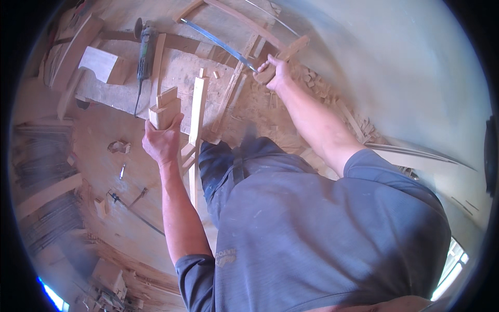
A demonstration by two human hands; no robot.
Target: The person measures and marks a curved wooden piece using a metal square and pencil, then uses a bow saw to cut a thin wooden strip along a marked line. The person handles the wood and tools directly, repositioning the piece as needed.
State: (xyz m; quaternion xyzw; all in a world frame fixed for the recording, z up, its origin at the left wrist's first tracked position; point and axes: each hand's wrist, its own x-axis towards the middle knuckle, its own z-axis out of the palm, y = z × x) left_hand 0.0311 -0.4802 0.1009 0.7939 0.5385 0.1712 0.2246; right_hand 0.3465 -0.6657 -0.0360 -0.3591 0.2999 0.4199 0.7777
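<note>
My right hand [275,74], reaching out at the upper middle, is closed around the wooden end piece of a frame saw [244,23]. The saw has a wooden frame and a narrow, bluish metal blade [215,41] that slants up and left over the workbench. My left hand [162,143] grips a pale piece of wood [166,110] with a stepped, tenon-like end pointing away from me. Just right of that hand stands a light wooden post [198,104] with a small tenon on top, joined lower down to short crosspieces [188,152].
An angle grinder [147,52] with its cord lies on the workbench [117,92]. Left of it sits a pale wooden block [100,63] with a curved cutout. Wood shavings [312,83] cover the floor at right. A bar clamp [135,210] lies on the floor at left.
</note>
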